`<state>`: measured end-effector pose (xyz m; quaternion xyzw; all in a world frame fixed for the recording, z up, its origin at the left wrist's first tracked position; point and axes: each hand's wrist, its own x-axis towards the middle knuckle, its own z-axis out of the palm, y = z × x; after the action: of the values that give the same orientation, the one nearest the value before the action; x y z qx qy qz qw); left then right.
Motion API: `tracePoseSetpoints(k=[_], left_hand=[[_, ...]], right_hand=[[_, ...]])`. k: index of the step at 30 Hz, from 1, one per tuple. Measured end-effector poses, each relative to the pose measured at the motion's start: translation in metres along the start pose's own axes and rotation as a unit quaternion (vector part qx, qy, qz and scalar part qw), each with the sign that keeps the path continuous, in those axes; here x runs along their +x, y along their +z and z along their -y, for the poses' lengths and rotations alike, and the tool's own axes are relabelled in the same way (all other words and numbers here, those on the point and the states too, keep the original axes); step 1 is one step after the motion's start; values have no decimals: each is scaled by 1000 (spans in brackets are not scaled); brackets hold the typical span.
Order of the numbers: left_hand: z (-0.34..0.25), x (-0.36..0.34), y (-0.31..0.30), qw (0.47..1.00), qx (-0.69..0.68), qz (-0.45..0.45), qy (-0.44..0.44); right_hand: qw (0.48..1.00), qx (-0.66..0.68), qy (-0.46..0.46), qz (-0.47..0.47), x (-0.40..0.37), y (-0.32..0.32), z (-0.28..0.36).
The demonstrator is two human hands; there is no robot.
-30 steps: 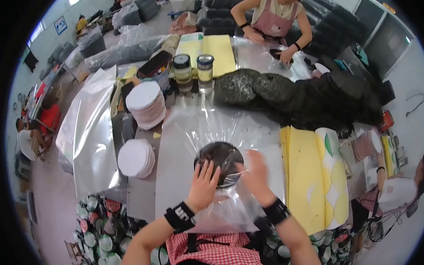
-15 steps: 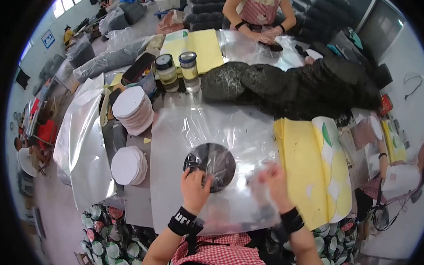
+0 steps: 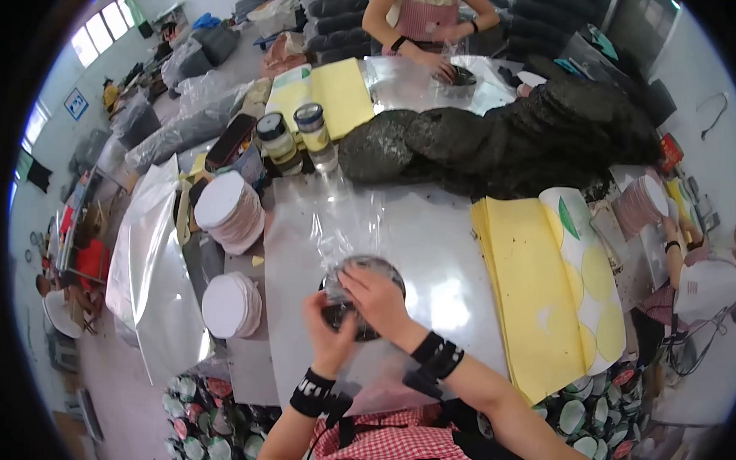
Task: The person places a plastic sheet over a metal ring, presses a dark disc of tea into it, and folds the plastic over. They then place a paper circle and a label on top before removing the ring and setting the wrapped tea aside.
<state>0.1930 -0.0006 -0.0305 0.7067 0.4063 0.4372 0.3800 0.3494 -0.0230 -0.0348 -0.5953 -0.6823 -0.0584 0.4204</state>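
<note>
A flat, round black cake (image 3: 365,326), looking like dried seaweed, lies on the metal sheet in front of me, partly under clear plastic film (image 3: 335,241). My right hand (image 3: 375,299) reaches across its top, with the fingers together on the bunched film. At the lower left edge of the cake is my left hand (image 3: 329,338), thumb and fingers apart, slightly blurred. Both hands hide much of the cake and film. Beyond them stretches a long dark pile of similar round cakes (image 3: 501,141).
Stacked white paper discs (image 3: 229,306) stand left, near two lidded jars (image 3: 313,131). Yellow sheets (image 3: 524,292) lie right on the metal sheet (image 3: 457,233). A co-worker (image 3: 428,21) works across the table; another person (image 3: 707,282) is at far right. Round packs (image 3: 211,423) lie below the table edge.
My right hand has swung left from beside the yellow sheets onto the black cake and film. My left hand has shifted slightly down and left. Across the table, the co-worker's hands have moved apart.
</note>
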Motion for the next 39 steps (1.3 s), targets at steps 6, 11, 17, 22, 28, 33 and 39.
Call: tracePoseSetpoints(k=[6,11,17,22,28,33,39], left_hand=[[-19,43,6,960,113,188,176],[-5,41,14,969,70,161,175],[-9,35,9,984,-177,8,10],[-5,29,6,972,-14,160,173],[-10,16,18,943,218,171,184],[-37,22,2,897,265,305,181],[-22,20,8,873,312,320,194]], right_hand=[[988,81,52,121,2,-37,-6],[860,244,390,-221,3,-22,-78],[942,325,-55,71,49,-46,-23],[833,478,233,-156,5,-24,-31],[986,64,149,36,-54,-51,52],[968,-54,67,235,-26,-41,23],[978,-18,91,188,-5,-70,23]])
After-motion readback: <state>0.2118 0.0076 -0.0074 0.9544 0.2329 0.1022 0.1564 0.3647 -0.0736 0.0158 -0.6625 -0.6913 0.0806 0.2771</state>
